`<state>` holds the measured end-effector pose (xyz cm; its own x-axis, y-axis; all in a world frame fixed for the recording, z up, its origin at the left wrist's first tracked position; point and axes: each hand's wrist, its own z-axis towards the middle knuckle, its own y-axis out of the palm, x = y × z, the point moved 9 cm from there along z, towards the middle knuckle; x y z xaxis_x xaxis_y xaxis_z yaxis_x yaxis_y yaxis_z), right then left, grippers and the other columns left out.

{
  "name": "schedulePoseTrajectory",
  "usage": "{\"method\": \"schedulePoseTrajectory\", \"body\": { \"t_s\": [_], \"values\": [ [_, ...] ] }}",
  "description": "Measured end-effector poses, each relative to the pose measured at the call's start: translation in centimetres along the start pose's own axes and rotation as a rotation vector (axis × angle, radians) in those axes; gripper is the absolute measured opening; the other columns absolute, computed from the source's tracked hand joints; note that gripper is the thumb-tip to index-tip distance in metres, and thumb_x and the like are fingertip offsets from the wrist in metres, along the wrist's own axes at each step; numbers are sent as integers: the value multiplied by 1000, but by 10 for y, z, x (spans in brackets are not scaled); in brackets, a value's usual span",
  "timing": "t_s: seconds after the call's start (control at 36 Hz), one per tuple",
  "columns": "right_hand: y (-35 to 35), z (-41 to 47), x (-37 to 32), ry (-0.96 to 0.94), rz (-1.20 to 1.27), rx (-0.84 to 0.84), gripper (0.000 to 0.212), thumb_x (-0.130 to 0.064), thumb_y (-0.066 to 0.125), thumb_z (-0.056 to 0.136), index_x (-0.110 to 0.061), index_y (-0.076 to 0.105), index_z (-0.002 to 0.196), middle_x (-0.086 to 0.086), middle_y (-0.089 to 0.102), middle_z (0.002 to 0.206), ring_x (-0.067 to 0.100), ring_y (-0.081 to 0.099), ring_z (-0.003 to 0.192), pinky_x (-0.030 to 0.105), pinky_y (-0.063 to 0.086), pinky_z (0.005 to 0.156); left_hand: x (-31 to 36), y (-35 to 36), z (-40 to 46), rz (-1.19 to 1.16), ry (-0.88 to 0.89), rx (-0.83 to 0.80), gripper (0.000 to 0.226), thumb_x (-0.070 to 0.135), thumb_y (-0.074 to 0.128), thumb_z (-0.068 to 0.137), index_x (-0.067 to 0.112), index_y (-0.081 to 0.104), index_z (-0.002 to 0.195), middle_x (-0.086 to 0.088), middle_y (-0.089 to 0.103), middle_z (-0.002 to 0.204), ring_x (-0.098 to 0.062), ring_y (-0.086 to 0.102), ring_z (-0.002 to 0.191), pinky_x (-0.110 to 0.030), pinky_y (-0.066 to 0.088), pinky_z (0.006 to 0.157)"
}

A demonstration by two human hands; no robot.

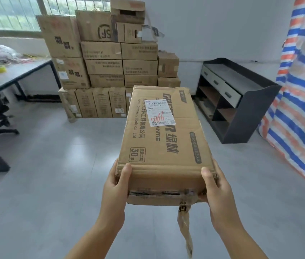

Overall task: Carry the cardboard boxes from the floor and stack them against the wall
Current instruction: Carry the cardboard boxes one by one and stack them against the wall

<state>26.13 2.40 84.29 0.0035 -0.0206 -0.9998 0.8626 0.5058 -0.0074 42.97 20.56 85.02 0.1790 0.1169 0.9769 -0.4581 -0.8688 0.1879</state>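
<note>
Cardboard, creased and taped: a long box (163, 139) held out in front at the near end, clear of the floor (54, 165). Left hand (116, 186) and right hand (216, 187) gripping the near corners, thumbs over the top edge, the other fingers hidden behind and under the box. Shipping label (160, 112) stuck on top; strip of torn tape (185, 228) dangling from the near end. Carrying step, by the look of it, mid-room and facing the stack of boxes (110, 68) against the wall (222, 25). Next, probably: closing the gap to the stack, picking a level spot, perhaps on the lower boxes at its right side, and setting down flat. Held box shut, contents unseen. One small box at the very top of the stack with a torn opening, inside too dark to tell. Black cabinet (239, 94) to the right, drawers closed, lower shelves open.
</note>
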Motion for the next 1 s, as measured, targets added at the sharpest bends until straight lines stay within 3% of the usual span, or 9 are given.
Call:
{"method": "schedulePoseTrajectory", "body": {
  "t_s": [0.17,0.28,0.39,0.47,0.53,0.64,0.89,1.0],
  "values": [
    [25,114,10,3,-34,15,75,-69,50,64,-47,44,136,-18,58,127,10,54,120,48,47,100,-10,33,113,-26,-19,11,21,30,48,97,33,61,114,26,69,92,4,63,93,-33,49,84],
    [47,197,14,-10,-44,36,77,-68,49,64,-45,44,137,-15,58,128,11,53,120,48,46,102,-10,59,200,-20,-9,-8,23,30,48,97,33,60,116,29,69,91,12,62,83,-32,48,82],
    [68,281,10,0,-15,84,69,-59,52,71,-42,44,137,-18,56,128,8,51,122,44,43,106,-3,86,290,1,-13,-36,29,35,49,96,36,57,124,27,68,101,12,61,89,-35,49,88],
    [78,339,4,14,-25,117,64,-55,53,77,-44,42,138,-13,54,133,11,49,124,44,41,108,6,112,351,7,-24,-77,24,33,48,97,39,58,117,30,68,97,13,61,86,-35,48,89],
    [81,374,5,13,-24,125,61,-58,57,79,-44,44,137,-14,55,133,10,50,124,44,41,107,8,130,387,4,-39,-94,23,33,49,96,41,58,115,31,67,95,14,61,86,-35,48,88],
    [83,442,10,27,-45,145,76,-71,50,64,-48,44,136,-17,55,133,9,48,126,44,41,108,6,164,455,12,-54,-116,27,34,50,96,39,57,121,30,68,97,14,61,87,-35,48,88],
    [85,621,27,4,-48,132,75,-69,52,66,-44,45,137,-14,56,133,9,50,125,46,41,108,-14,252,611,1,-85,-99,35,37,52,94,37,54,129,16,66,114,-5,59,109,-37,49,92],
    [82,719,28,-10,-72,106,53,-51,54,90,-42,41,141,-14,54,134,9,48,125,43,40,109,-20,300,687,-12,-91,-51,38,38,52,94,35,52,133,16,63,118,-3,57,111,-40,47,99]
  ]
}}
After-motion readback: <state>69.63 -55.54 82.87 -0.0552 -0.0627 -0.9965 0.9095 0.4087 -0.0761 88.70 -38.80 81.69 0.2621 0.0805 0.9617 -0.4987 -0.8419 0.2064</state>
